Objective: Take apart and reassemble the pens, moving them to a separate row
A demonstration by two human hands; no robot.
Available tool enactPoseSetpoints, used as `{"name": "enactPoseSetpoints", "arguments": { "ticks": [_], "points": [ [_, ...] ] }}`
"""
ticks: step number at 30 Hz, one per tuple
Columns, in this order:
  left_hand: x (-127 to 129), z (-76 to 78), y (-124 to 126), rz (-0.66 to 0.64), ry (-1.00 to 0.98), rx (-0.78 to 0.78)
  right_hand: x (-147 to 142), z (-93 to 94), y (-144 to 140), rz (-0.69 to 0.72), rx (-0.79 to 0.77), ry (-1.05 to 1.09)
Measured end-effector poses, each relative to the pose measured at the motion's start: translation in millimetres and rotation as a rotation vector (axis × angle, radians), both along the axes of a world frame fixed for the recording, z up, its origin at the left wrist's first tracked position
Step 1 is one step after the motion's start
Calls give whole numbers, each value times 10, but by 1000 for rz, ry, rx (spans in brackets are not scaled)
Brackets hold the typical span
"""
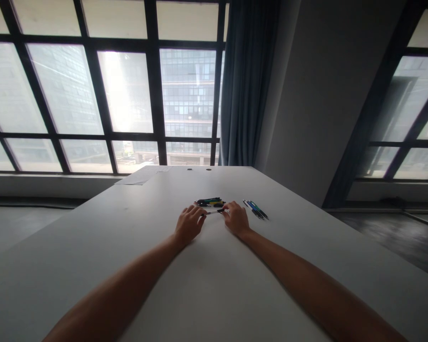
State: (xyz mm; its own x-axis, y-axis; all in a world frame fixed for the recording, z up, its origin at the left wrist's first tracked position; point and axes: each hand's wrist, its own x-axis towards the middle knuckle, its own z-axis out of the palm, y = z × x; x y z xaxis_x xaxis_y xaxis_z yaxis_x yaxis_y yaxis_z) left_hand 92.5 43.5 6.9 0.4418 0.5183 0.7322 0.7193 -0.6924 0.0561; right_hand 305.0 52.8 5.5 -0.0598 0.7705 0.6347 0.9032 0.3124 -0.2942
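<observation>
Both of our hands out over the white bench [214, 289], forearms reaching in from the near edge. Left hand [190, 222] pinches one end of a slim pen [212, 213], right hand [236, 218] the dark other end; pale barrel bare between them, lying crosswise just above the bench top or on it, we cannot tell which. Just beyond our fingers, a loose pile of pens [209, 202], mostly dark, with green and yellow showing. Right of our right hand, a second group of pens [255, 209], blue and dark, laid slantwise side by side. Farther off at left, paper sheets [138, 176] by the bench edge; behind, a blue curtain [245, 90] beside tall windows [124, 90].
</observation>
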Motion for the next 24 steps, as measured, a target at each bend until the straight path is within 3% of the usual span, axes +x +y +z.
{"name": "enactPoseSetpoints", "arguments": {
  "ticks": [4, 8, 13, 17, 24],
  "points": [
    [-12, -5, 16, 91, -17, -73, 2, -9, -7, 46, 18, -12],
    [-38, -17, 52, 226, -57, -199, -1, -12, -31, 179, 35, -76],
    [-45, -19, 64, 276, -78, -227, -27, 19, -97, 282, 19, -193],
    [-30, -30, 44, 286, -67, -203, -56, 26, -128, 274, 9, -181],
    [-11, -33, 32, 303, 15, -251, -100, 28, -132, 142, -56, -142]
  ]
}}
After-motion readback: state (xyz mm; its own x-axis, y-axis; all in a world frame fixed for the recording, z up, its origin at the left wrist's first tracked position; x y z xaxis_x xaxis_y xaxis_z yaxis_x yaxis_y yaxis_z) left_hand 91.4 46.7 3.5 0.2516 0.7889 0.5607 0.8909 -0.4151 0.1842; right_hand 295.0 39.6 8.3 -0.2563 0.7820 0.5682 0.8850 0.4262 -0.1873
